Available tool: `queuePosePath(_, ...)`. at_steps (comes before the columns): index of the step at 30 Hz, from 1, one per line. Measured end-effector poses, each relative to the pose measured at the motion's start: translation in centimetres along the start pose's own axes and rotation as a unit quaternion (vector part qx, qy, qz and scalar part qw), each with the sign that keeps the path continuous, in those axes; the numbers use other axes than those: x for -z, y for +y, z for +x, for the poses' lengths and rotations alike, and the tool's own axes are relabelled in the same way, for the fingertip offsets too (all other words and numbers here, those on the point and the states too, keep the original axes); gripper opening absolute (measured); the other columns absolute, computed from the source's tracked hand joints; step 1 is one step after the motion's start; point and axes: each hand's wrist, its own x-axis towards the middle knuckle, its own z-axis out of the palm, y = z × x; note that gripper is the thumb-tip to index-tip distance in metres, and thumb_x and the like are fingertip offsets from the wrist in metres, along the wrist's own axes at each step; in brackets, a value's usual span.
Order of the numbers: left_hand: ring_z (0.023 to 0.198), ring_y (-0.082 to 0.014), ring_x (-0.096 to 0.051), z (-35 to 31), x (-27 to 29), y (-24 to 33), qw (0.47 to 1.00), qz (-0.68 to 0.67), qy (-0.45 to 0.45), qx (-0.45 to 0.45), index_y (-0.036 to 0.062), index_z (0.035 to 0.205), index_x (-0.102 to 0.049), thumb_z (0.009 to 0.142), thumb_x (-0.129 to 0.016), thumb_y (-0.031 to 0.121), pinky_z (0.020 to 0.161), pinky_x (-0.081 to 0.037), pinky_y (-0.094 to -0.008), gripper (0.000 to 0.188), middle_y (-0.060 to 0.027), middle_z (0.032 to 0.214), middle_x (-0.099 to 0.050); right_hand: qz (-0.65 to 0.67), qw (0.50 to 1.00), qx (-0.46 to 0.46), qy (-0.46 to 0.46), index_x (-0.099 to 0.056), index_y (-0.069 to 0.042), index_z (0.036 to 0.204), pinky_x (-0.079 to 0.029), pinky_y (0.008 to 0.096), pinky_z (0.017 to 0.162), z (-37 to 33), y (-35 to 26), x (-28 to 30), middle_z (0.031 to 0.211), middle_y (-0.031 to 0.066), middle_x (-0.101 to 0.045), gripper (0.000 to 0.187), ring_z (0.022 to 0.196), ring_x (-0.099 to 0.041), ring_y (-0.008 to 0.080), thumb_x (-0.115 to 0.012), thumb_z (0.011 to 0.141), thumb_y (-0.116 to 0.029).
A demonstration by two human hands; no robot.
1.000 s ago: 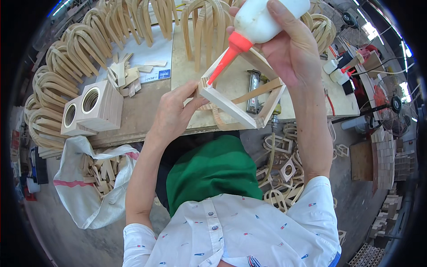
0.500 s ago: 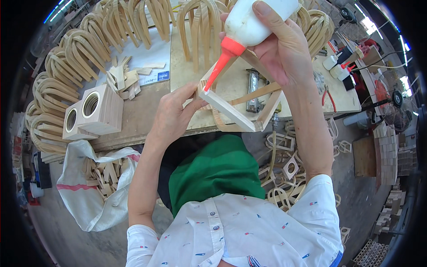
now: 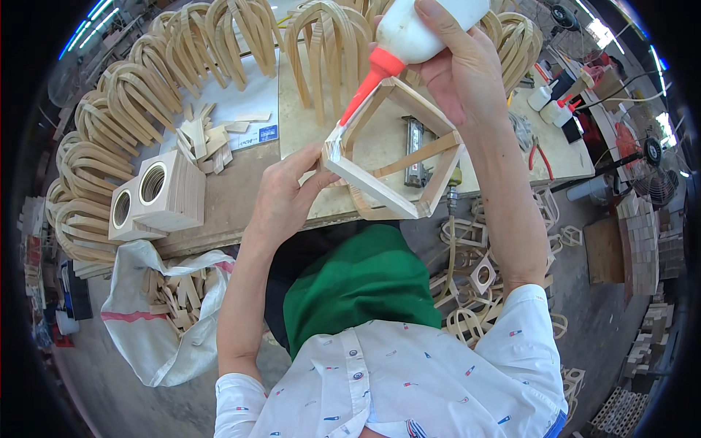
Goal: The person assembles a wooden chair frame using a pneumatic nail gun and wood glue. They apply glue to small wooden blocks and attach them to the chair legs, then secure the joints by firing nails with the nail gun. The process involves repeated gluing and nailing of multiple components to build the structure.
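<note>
My left hand (image 3: 286,191) is closed on the left corner of a wooden frame (image 3: 376,187), thumb and fingers pinching it above the table's near edge. The frame is many-sided, with a thin curved strip hanging behind its lower side. My right hand (image 3: 467,69) grips a white glue bottle (image 3: 420,33) tipped nozzle-down. The bottle's red nozzle (image 3: 365,87) points at the frame's left corner, its tip at the wood. White glue (image 3: 336,142) shows on that corner. Behind the frame, a nail gun (image 3: 415,150) lies on the table, partly hidden by it.
Bundles of bent wooden strips (image 3: 131,102) stand in an arc along the table's far and left sides. Wood blocks with round holes (image 3: 171,191) and loose offcuts (image 3: 208,142) lie left. A white sack (image 3: 139,350) of scraps sits below. Red-handled pliers (image 3: 539,152) lie right.
The nozzle tip has moved up and slightly along the frame's left corner, leaving white glue there. The frame has tilted, showing more of its far side.
</note>
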Motion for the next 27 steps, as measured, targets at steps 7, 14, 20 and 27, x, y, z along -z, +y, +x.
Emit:
queuePosePath(7,0.095,-0.0194,-0.067,-0.1,0.0,-0.1,1.000,-0.023,0.010,-0.006,-0.0048,0.116,-0.060,0.086,-0.063,-0.001,0.084,-0.054,-0.0324,0.030,-0.0128,0.101,-0.070,0.030,0.995,0.077,0.052,-0.049,0.001,0.123,-0.051,0.0382,0.090,0.8,-1.6,2.0,0.111,0.0093,-0.060,0.033,0.103,-0.060,0.0219,-0.058,0.094,-0.010)
queuePosePath(14,0.095,-0.0177,-0.067,-0.1,-0.2,0.3,0.998,-0.066,0.017,-0.003,-0.0041,0.114,-0.061,0.087,-0.062,-0.003,0.083,-0.054,-0.0307,0.027,-0.0120,0.102,-0.069,0.055,0.995,0.076,0.016,-0.047,0.000,0.125,-0.050,0.0404,0.092,0.4,-3.4,3.1,0.113,0.0101,-0.058,0.037,0.105,-0.059,0.0228,-0.059,0.091,-0.006)
queuePosePath(20,0.094,-0.0179,-0.067,-0.3,-0.3,0.1,0.998,-0.060,0.022,0.006,-0.0034,0.111,-0.062,0.087,-0.063,-0.002,0.082,-0.053,-0.0308,0.024,-0.0113,0.101,-0.069,0.018,0.995,0.073,0.066,-0.047,0.000,0.125,-0.052,0.0388,0.089,0.9,-2.1,4.0,0.113,0.0111,-0.059,0.038,0.103,-0.061,0.0233,-0.061,0.090,-0.006)
queuePosePath(27,0.095,-0.0214,-0.069,-0.3,-0.4,0.4,0.997,-0.067,0.037,0.021,-0.0014,0.110,-0.064,0.084,-0.066,0.001,0.083,-0.052,-0.0325,0.026,-0.0122,0.099,-0.071,-0.023,0.993,0.078,0.087,-0.048,0.002,0.124,-0.052,0.0518,0.093,1.4,-0.6,5.8,0.117,0.0129,-0.058,0.045,0.111,-0.058,0.0275,-0.070,0.088,-0.014)
